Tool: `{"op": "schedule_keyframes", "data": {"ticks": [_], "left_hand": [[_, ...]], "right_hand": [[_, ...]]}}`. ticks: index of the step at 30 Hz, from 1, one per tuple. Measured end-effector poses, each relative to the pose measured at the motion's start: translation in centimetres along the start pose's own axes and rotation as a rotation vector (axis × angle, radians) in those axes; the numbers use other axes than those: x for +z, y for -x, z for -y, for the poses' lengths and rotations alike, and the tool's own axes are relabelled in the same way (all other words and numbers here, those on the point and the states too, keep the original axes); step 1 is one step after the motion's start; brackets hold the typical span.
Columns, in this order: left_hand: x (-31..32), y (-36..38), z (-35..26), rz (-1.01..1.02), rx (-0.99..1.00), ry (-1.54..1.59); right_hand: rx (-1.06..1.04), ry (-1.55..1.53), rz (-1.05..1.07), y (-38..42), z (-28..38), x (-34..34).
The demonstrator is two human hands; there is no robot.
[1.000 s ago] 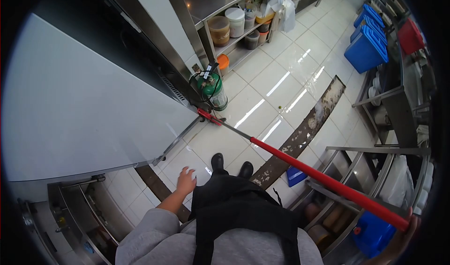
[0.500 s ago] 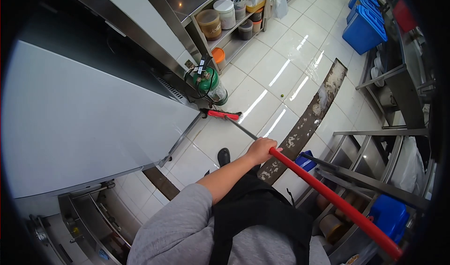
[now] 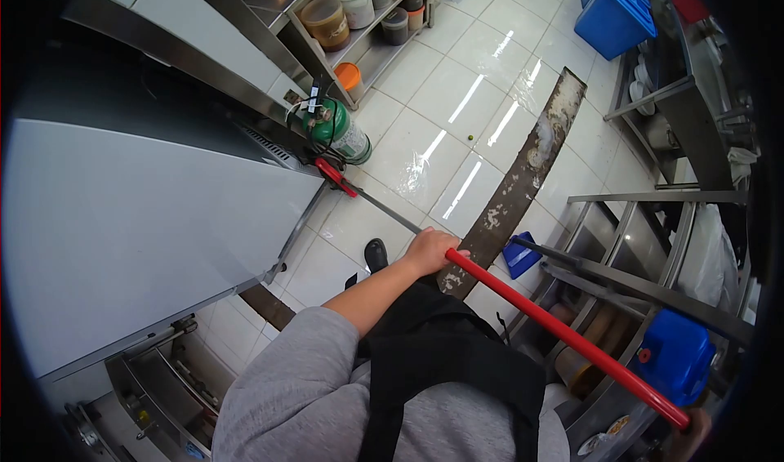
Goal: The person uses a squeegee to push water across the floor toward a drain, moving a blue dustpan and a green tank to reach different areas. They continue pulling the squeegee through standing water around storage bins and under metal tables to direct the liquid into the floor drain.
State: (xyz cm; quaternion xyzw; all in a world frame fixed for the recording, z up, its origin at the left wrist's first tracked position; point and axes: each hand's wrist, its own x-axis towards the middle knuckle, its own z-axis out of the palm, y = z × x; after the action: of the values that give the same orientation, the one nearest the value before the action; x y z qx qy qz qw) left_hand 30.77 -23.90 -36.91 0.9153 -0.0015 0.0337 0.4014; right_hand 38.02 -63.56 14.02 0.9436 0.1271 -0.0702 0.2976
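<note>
A red-handled broom [image 3: 510, 297] slants forward-left over the floor [image 3: 408, 139], its brush head [image 3: 336, 177] at the floor's left edge beside a green cylinder [image 3: 339, 131], nearer the left hand [image 3: 431, 251], wrapped mid-handle; the right hand's [image 3: 696, 434] dim grip is unclear.

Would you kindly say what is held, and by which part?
A broom: left hand grips where grey meets red; dimly seen right hand is at its top end.
</note>
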Motion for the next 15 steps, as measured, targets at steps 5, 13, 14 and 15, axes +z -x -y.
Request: {"op": "schedule_keyframes", "data": {"ticks": [5, 13, 14, 15], "left_hand": [[-0.4, 0.0, 1.8, -0.090, -0.005, -0.052], [-0.1, -0.5, 1.6, -0.167, 0.025, -0.026], [0.0, -0.7, 1.6, -0.164, 0.024, -0.022], [0.3, -0.9, 1.4, -0.128, 0.023, -0.021]], "right_hand": [[-0.084, 0.080, -0.121, -0.5, 0.4, 2.0], [-0.067, 0.129, -0.135, -1.1, 0.1, 1.5], [-0.066, 0.132, -0.130, -1.1, -1.7, 3.5], [-0.033, 0.046, -0.113, -0.9, -4.4, 6.9]]}}
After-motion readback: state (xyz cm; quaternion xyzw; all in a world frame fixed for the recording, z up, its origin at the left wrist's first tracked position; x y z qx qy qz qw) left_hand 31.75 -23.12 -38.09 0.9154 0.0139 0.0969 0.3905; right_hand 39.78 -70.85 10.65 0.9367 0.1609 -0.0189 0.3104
